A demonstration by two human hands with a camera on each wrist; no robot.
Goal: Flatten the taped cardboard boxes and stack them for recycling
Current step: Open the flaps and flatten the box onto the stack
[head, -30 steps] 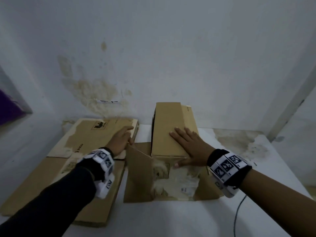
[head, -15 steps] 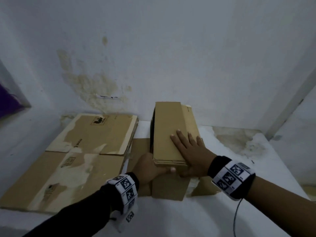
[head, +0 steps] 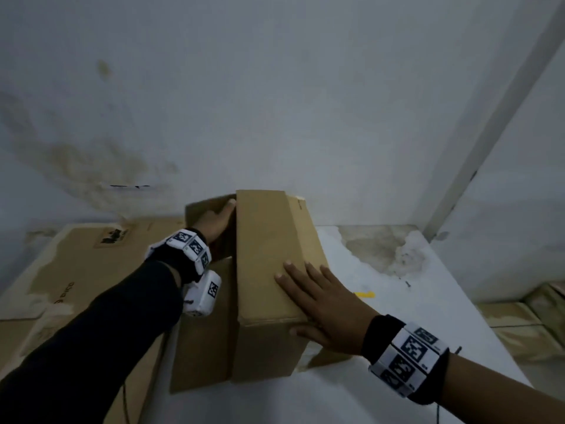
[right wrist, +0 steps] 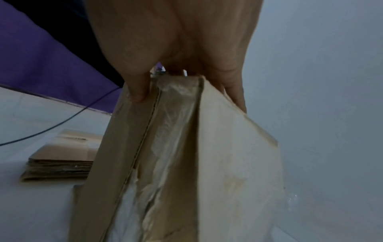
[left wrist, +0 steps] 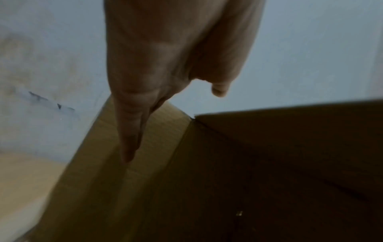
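A brown cardboard box stands in the middle of the white table. My right hand lies flat on its top panel near the front corner, fingers straight and thumb over the near edge. The right wrist view shows the box's torn, taped side under the thumb. My left hand reaches to the far left of the box. There its straight fingers touch an upright flap. A second flap hangs down at the near left.
Flattened cardboard is stacked on the left of the table, also seen from the side as a flat pile. A stained wall runs close behind. A small yellow piece lies right of the box. A dark cable crosses the table.
My left hand left the flattened stack, passed the box's near end and now reaches the far left flap. The spread near flaps are folded in. My right hand stays on the top panel.
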